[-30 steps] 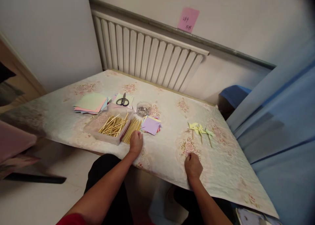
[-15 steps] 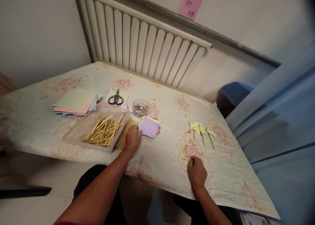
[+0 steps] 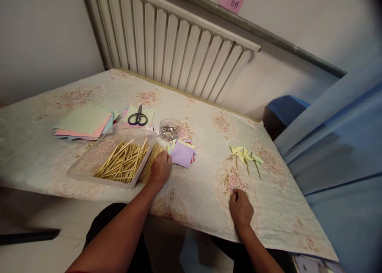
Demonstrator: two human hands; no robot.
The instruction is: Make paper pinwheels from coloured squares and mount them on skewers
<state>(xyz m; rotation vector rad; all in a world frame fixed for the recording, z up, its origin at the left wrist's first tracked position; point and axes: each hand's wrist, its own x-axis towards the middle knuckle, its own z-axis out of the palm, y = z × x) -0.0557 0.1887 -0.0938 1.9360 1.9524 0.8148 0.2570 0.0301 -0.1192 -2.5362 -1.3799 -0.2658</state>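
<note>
My left hand (image 3: 161, 170) rests curled on the cloth, between a bundle of wooden sticks (image 3: 148, 166) and a stack of small paper squares (image 3: 182, 153), purple on top. Its fingertips are tucked out of sight by the edge of that stack, so what they hold, if anything, is hidden. Further right, my right hand (image 3: 241, 209) lies closed in a loose fist on the table, with nothing seen in it. Beyond it lie several small yellow and pale green paper pinwheels (image 3: 245, 155) on short sticks.
Left of my left hand stands a clear plastic box (image 3: 78, 170) of sticks. Behind are larger coloured sheets (image 3: 83, 119), black-handled scissors (image 3: 137, 117) on paper, and a round clear dish (image 3: 169, 129) of small metal pieces. A radiator (image 3: 176, 46) lines the back; a blue curtain (image 3: 343, 157) hangs right.
The view has tilted and shifted slightly, so the table things appear a little displaced. Both hands stay in nearly the same places, still curled.
</note>
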